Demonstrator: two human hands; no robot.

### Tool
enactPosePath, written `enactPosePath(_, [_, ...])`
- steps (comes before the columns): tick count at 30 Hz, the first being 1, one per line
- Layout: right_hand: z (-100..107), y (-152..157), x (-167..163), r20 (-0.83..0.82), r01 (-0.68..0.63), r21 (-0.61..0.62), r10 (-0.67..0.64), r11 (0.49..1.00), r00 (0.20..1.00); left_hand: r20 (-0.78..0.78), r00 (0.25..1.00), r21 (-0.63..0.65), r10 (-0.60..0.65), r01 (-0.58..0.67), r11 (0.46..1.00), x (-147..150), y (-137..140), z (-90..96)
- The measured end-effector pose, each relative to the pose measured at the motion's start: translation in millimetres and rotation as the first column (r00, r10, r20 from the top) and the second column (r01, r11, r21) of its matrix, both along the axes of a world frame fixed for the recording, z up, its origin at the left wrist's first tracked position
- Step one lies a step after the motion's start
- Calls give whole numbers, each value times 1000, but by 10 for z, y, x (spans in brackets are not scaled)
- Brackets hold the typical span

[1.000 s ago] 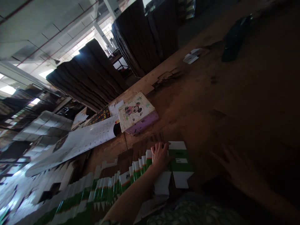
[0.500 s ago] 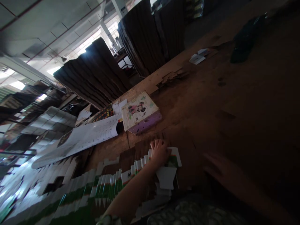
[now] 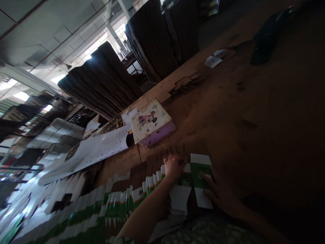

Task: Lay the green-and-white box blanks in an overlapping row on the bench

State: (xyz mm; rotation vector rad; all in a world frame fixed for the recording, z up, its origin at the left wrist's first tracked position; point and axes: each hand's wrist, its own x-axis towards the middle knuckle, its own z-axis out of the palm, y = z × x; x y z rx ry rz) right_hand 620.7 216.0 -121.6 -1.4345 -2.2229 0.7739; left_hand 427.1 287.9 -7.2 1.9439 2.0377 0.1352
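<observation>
My left hand (image 3: 174, 166) lies with curled fingers over the right end of a leaning row of flattened cartons (image 3: 149, 183), white and green with an orange stripe. Its fingertips are partly hidden at the top edges. Just right of it is a single green and white carton (image 3: 196, 169), apart from the row. My right hand (image 3: 223, 193) is at this carton's right side, fingers spread and laid against its face; the thumb is hard to make out in the dim light. A white flap (image 3: 180, 196) sticks out below my left wrist.
A white and purple box with a cartoon mouse (image 3: 152, 123) sits beyond the row. Left of it lies a large curled printed sheet (image 3: 101, 145). Tall dark stacks of sheets (image 3: 101, 81) stand past the brown tabletop's (image 3: 203, 112) far edge. Paper scraps (image 3: 214, 60) lie farther off.
My right hand has moved left and now touches a carton. That carton now shows separately at the row's right end. My left hand has stayed almost in place.
</observation>
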Motion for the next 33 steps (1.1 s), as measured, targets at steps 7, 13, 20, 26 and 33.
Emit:
enactPosePath(7, [-71, 1, 33, 86, -19, -10, 20, 1000, 996, -39, 998, 20, -50, 51, 998, -21, -2, -79])
enactPosePath(13, [143, 6, -43, 172, 14, 74, -26, 997, 985, -72, 991, 28, -112, 115, 993, -10, -47, -20])
enactPosePath(20, [154, 100, 540, 271, 25, 145, -64, 989, 960, -128, 951, -2, -280, 282, 959, 66, -117, -104])
enactPosePath(26, [490, 157, 1153, 166, 292, 84, -303, 953, 938, -18, 974, -59, -224, 223, 973, 67, -81, -57])
enactPosePath(33, [1682, 184, -61, -345, -224, -417, 75, 881, 936, 54, 997, 8, -63, 62, 998, -32, 67, 330])
